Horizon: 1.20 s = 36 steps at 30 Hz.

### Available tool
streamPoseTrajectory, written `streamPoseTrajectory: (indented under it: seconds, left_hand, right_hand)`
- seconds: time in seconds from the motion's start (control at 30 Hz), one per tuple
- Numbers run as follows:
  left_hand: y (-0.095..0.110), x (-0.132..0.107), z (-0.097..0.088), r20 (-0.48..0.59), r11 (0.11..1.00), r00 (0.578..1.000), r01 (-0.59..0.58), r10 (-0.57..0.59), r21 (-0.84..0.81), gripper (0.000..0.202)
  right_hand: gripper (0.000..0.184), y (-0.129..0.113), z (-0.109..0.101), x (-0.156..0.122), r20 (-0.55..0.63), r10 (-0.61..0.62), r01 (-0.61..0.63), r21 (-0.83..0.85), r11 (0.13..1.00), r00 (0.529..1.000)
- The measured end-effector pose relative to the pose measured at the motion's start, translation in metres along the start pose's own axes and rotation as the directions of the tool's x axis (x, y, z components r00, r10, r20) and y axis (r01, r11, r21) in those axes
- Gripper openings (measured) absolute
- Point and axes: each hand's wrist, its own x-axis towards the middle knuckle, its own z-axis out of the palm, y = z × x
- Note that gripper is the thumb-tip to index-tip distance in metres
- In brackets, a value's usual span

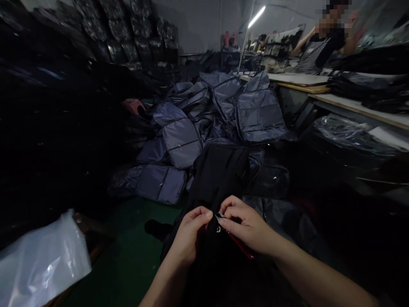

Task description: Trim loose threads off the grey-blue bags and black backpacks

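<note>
A black fabric bag [217, 179] lies in front of me, its lower part lost in shadow. My right hand [246, 226] pinches a small metal zipper pull [219, 218] between thumb and fingers. My left hand [191, 232] grips the black fabric just beside that pull, with its fingertips almost touching my right hand. A thin red edging strip [239, 245] shows on the bag under my right hand.
Grey-blue padded bags lie in a heap [223, 111] ahead. Dark stacked bundles [128, 38] rise at the back left. A translucent plastic bag [41, 264] sits low on the left, above a green floor [134, 260]. A person in a checked apron [311, 57] stands behind a long worktable [358, 108].
</note>
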Motion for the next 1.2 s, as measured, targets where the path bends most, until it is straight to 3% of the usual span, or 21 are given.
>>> streamPoseTrajectory:
  seconds: [0.47, 0.97, 1.2]
  left_hand:
    - [-0.0013, 0.0000, 0.0006, -0.008, 1.000, 1.000, -0.006, 0.006, 0.006, 0.022]
    - [0.0000, 0.0026, 0.0000, -0.013, 1.000, 1.000, 0.001, -0.001, 0.004, 0.021]
    - [-0.0029, 0.0034, -0.0003, -0.002, 1.000, 1.000, -0.014, 0.014, 0.000, 0.020]
  right_hand:
    - [0.017, 0.0041, 0.0022, -0.0004, -0.029, -0.021, 0.021, -0.010, 1.000, 0.999]
    - [0.007, 0.0035, -0.0024, -0.0033, 0.130, -0.166, 0.182, -0.116, 0.977, 0.978]
    - [0.020, 0.0020, -0.0027, -0.0061, -0.002, -0.007, 0.007, 0.000, 1.000, 1.000]
